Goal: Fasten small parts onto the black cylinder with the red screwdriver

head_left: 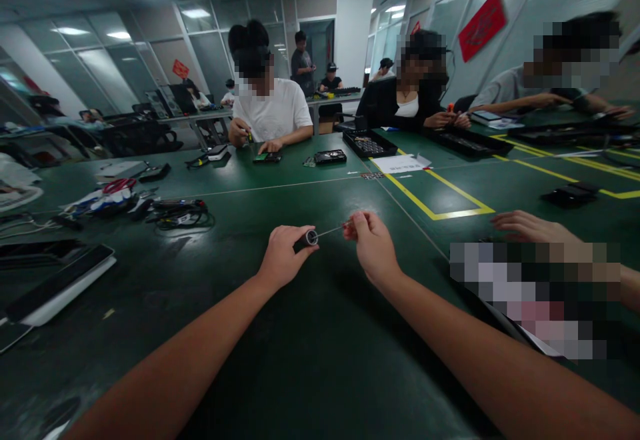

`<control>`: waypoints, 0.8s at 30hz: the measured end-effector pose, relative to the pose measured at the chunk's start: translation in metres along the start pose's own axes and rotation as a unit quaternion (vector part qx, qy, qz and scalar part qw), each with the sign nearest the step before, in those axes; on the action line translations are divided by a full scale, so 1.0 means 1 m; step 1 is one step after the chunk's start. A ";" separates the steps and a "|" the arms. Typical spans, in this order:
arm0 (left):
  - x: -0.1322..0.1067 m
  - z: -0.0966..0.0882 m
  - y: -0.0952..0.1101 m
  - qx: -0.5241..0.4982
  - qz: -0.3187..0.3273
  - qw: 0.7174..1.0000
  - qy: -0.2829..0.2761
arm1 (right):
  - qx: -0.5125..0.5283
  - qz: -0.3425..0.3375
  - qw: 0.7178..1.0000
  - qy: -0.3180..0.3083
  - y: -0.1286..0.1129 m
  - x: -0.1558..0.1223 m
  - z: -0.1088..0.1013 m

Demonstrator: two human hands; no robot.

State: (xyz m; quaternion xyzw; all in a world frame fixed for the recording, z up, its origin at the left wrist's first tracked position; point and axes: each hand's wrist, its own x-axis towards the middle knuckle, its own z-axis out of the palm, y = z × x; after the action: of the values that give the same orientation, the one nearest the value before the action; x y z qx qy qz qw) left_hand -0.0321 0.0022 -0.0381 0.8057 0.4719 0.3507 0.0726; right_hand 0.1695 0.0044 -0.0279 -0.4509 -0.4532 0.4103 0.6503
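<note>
My left hand (pixel 286 257) is closed around a short dark cylinder (pixel 311 237). The cylinder's round, light-rimmed open end faces me and slightly right. From that end a thin metal rod (pixel 329 231) runs to my right hand (pixel 371 245). My right thumb and fingers pinch the rod's far end, where something small and reddish shows; its kind is unclear. Whether the rod goes inside the cylinder or only touches its rim, I cannot tell. Both hands are held above the green tabletop (pixel 300 360).
Bundled cables (pixel 180 213) lie to the left, near a flat black-and-white device (pixel 60 287). Another person's hand (pixel 543 230) rests at the right by a blurred-out item. Across the table, people work near black trays (pixel 370 143). Yellow tape (pixel 463 214) marks the right side.
</note>
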 end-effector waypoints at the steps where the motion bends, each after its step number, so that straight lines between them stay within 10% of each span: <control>1: 0.000 0.000 0.000 0.000 0.002 1.000 0.000 | -0.014 -0.010 1.000 -0.002 -0.001 -0.001 0.000; 24: 0.001 0.001 -0.004 -0.005 -0.034 0.999 -0.002 | -0.105 -0.079 0.990 -0.055 -0.006 -0.009 -0.004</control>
State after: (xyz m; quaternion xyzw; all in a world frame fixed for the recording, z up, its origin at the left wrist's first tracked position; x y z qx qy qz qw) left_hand -0.0339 0.0054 -0.0397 0.7898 0.4969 0.3482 0.0892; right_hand 0.1715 -0.0060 -0.0245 -0.4565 -0.5627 0.3319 0.6040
